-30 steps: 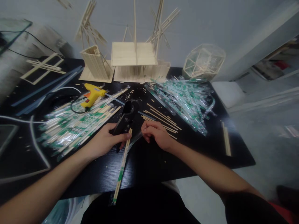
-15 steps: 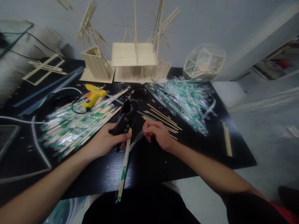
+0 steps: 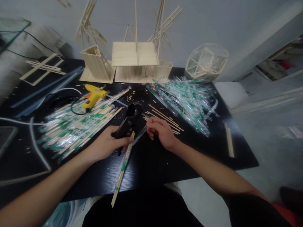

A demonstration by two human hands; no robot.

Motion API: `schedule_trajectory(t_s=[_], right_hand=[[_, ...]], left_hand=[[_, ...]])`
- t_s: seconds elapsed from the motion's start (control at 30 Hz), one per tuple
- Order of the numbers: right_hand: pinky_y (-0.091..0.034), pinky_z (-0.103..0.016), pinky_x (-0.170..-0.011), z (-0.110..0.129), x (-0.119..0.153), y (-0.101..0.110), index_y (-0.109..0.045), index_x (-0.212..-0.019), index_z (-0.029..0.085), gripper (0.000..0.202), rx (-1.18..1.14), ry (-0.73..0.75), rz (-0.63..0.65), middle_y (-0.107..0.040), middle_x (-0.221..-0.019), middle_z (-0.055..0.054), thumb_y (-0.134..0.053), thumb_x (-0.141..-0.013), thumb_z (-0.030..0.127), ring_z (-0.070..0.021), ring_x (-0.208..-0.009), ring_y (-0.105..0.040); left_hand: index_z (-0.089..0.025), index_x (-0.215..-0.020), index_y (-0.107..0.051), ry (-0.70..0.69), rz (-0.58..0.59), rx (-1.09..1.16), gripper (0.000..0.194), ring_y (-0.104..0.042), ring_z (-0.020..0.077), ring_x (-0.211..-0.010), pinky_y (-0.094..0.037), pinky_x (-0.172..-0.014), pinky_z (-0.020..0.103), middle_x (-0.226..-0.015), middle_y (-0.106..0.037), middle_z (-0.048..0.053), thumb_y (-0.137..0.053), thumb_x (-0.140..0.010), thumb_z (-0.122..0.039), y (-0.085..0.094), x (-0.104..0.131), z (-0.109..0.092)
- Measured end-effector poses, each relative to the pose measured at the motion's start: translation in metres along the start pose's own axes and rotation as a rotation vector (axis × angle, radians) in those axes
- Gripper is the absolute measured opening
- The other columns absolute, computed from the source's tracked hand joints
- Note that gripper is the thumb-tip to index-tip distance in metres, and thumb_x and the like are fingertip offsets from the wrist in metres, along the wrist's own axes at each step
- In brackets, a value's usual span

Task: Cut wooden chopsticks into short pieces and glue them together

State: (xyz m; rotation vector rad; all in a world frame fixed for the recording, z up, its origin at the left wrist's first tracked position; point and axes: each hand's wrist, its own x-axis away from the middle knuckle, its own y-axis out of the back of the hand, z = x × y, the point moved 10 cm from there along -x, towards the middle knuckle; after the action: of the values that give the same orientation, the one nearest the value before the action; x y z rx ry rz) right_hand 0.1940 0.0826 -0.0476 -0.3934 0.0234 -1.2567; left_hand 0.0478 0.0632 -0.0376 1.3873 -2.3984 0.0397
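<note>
My left hand [image 3: 106,143] is closed around a black hand cutter [image 3: 129,119] with a hooked jaw. Its thumb also pins a pair of wooden chopsticks [image 3: 120,179], which slant down over the table's front edge. A clear wrapper [image 3: 124,164] with green print covers part of the chopsticks; their lower tips are bare. My right hand [image 3: 162,132] is closed in a pinch on a strip of clear plastic [image 3: 141,134] that stretches over to the left hand. Beyond the right hand, several loose chopsticks [image 3: 163,116] lie on the black table [image 3: 151,167].
Wrapped chopsticks [image 3: 78,129] lie heaped on the left beneath a yellow glue gun [image 3: 94,96]. Empty wrappers [image 3: 187,101] are piled on the right. Stick-built models [image 3: 134,53] and a faceted clear-sided frame [image 3: 207,63] stand at the back. A few sticks [image 3: 229,140] lie far right.
The chopsticks' lower ends have swung left and now stick out of the wrapper. More of the plastic strip shows between my hands. The right hand has shifted slightly right.
</note>
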Motion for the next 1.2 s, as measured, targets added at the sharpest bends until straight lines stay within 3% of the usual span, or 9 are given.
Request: schedule_trajectory(t_s=[1.2], right_hand=[[-0.037,-0.022,-0.047,0.016,-0.001,0.016,-0.054,-0.066,0.019,0.018,-0.038,0.087,-0.111,-0.038,-0.056,0.007,-0.063,-0.08,0.025,-0.0088,-0.049,-0.044]], left_hand=[[-0.019,-0.06,-0.063,0.005,-0.006,0.03,0.03,-0.056,0.0131,-0.053,-0.046,-0.06,0.025,-0.053,-0.06,-0.003,-0.071,-0.081,-0.038,0.002,-0.001,0.001]])
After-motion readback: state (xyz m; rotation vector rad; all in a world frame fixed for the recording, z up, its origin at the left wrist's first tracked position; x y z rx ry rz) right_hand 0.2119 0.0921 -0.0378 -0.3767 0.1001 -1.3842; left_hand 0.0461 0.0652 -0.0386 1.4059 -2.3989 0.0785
